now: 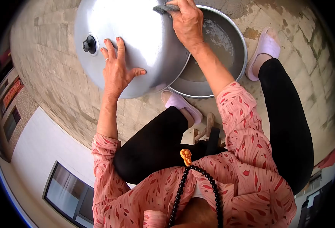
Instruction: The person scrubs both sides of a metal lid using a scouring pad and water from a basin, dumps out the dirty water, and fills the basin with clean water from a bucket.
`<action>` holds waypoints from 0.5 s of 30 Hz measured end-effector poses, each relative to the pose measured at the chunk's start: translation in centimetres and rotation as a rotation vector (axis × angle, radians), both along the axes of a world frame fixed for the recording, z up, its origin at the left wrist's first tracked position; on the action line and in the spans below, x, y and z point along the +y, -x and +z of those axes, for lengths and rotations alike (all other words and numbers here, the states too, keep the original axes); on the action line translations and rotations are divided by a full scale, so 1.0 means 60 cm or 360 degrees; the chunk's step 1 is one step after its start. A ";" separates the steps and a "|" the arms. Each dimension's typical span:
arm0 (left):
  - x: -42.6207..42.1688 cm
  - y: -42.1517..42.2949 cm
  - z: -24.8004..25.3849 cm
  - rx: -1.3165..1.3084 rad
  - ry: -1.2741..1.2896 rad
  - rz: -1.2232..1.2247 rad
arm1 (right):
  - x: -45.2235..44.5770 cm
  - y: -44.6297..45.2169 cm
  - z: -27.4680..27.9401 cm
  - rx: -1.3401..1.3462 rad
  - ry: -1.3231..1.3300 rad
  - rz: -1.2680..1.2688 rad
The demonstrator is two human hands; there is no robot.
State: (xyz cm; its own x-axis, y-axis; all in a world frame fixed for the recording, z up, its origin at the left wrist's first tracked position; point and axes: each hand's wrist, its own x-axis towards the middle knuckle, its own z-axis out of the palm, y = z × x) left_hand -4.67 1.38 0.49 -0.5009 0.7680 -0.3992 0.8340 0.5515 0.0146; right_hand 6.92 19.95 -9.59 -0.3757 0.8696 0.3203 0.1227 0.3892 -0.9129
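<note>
A large silver metal lid (137, 34) with a black knob (89, 45) is tilted over the left part of a round metal basin (244, 57). Shallow cloudy water (209, 57) lies in the basin. My left hand (118, 68) rests on the lid's outer face beside the knob, fingers spread and holding nothing else. At the lid's upper right, my right hand (189, 24) is closed around a dark grey scouring pad (166, 8), which touches the lid's surface.
Stone paving (57, 76) surrounds the basin, with wet patches at the upper right. My feet in lilac slippers (268, 45) are on both sides of the basin's near part. A small wooden stool (209, 125) shows beneath me. A white wall with a window (66, 190) is at lower left.
</note>
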 end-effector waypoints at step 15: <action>-0.002 0.005 -0.003 0.0009 -0.0046 -0.0061 | -0.012 0.000 -0.001 0.0033 -0.0088 0.0035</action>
